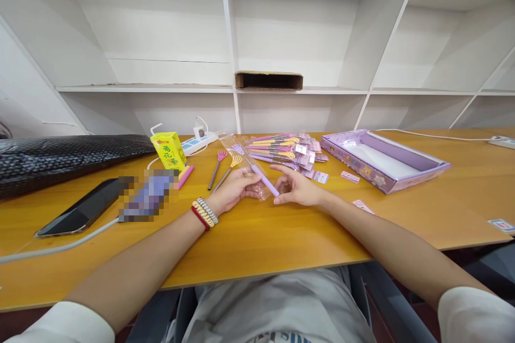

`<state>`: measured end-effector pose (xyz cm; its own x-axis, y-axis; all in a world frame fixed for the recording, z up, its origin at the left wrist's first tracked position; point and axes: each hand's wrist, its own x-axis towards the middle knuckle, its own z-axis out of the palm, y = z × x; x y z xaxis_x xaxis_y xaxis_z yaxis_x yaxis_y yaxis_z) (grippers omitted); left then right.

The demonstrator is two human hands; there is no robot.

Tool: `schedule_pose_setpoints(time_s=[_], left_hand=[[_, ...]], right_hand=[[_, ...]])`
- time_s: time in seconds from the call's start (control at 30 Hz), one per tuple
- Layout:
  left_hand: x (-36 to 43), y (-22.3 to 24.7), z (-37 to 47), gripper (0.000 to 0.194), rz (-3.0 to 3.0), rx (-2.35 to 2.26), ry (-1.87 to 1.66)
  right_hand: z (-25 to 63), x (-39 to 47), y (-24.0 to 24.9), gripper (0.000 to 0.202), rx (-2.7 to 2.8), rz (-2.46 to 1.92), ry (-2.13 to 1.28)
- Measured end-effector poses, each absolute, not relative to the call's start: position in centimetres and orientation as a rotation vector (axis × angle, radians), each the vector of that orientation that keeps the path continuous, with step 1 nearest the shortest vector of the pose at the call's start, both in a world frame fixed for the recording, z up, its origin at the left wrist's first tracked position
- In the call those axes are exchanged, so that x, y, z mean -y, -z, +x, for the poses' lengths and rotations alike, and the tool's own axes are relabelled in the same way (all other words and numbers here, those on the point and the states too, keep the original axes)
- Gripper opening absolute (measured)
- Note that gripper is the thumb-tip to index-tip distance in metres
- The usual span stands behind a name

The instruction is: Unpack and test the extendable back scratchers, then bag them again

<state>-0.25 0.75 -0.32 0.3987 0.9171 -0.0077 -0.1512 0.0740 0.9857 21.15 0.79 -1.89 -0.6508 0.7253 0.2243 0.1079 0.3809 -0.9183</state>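
My left hand [243,187] is closed around a purple back scratcher [264,179] and a clear plastic sleeve [228,142]. The scratcher lies slantwise, its claw end pointing up and left. By the lower tip of its handle is my right hand [298,186], thumb and forefinger apart; whether a fingertip touches the handle, I cannot tell. A pink back scratcher [217,169] and a yellow back scratcher [236,161] rest on the table just left of my left hand. Beyond my hands lies a pile of packaged back scratchers [281,150] with printed cards.
A purple display box [386,182] stands at right, near small loose cards [350,177]. On the left are a yellow drink carton [169,150], a power strip [199,143], a black phone [86,206], a blurred device with a cable, and a black bag [72,161]. White shelves rise behind.
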Motion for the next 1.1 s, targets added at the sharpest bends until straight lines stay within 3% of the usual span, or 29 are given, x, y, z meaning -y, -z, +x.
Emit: schedule_pose_setpoints(time_s=[0.2,0.37,0.57,0.7,1.1], left_hand=[[0.0,0.6,0.5,0.036,1.339,-0.748,-0.777],[0.0,0.7,0.4,0.033,1.410,-0.752,-0.708],[0.2,0.6,0.6,0.032,1.586,-0.744,-0.736],[0.4,0.5,1.1,0.043,1.613,-0.664,-0.765],[0.5,0.9,1.1,0.056,1.558,-0.683,-0.887]], right_hand=[[21.2,-0.8,1.7,0.097,2.143,-0.792,-1.151],[21.2,-0.6,1.7,0.100,2.209,-0.740,-1.190],[21.4,-0.8,2.1,0.101,2.172,-0.685,-1.285],[21.3,-0.8,2.2,0.101,2.210,-0.648,-1.303],[21.3,0.0,1.3,0.116,2.374,-0.748,-0.946]])
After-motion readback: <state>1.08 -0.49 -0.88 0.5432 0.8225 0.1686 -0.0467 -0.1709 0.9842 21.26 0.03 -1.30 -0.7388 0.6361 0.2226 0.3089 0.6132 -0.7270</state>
